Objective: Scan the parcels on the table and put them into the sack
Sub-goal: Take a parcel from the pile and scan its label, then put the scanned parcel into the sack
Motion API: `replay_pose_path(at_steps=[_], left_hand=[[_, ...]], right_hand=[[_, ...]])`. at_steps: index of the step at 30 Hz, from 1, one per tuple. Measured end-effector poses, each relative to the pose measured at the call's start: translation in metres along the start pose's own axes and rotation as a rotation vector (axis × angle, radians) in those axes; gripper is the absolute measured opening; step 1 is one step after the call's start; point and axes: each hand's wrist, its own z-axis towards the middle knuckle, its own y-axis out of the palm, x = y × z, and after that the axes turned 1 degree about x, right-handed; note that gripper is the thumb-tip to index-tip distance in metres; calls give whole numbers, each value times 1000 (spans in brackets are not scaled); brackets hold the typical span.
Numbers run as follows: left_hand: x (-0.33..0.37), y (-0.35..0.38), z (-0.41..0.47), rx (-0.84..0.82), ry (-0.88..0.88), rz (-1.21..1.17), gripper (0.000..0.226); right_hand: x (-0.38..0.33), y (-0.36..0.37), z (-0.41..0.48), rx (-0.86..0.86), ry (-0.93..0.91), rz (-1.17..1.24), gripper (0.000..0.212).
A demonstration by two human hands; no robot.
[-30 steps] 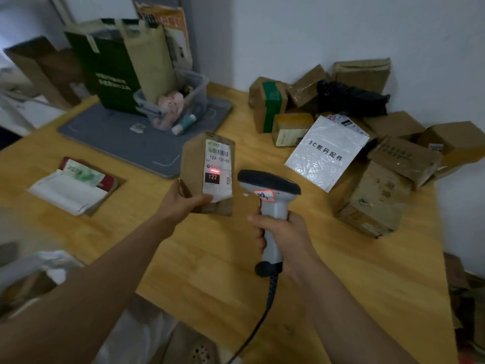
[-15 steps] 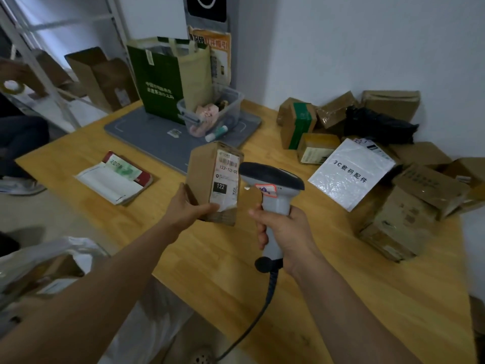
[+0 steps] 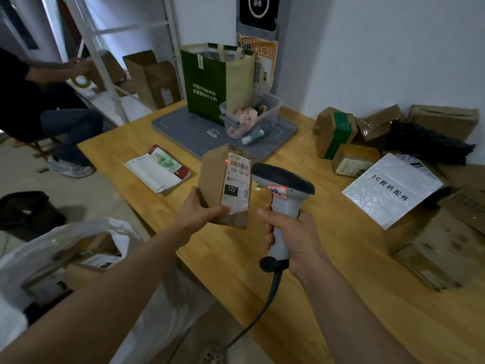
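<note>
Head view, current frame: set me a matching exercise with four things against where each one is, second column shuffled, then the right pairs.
Things
1. labelled parcel
2. scanner
3. white sack
4. white mailer

Places
A. resting tilted on the cardboard boxes at the right of the table
B. gripped by the right hand
C. on the floor to the left of the table
D. held up by the left hand

Pairs: 1-D, 2-B, 3-C, 4-A

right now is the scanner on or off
On: a red spot glows on the parcel label, right in front of the scanner.
</note>
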Motion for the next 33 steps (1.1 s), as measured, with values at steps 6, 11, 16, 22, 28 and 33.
replay_pose_path(at_steps=[6, 11, 16, 22, 28, 33], left_hand=[[-26, -33, -30, 236, -141, -239, 74], [-80, -88, -77, 580, -268, -341, 78], [-140, -165, -106, 821, -456, 33, 96], [-198, -237, -89, 633, -598, 534, 82], [-236, -281, -37, 302, -598, 745, 83], [-272, -300, 8, 134, -565, 836, 80]], right_hand=[[21, 21, 5, -110, 47, -45, 18], [61, 66, 6, -278, 163, -160, 19], [108, 122, 9, -375, 220, -379, 18], [176, 204, 47, -329, 327, -609, 22], [251, 280, 100, -228, 391, -825, 19], [306, 318, 157, -81, 447, -872, 28]])
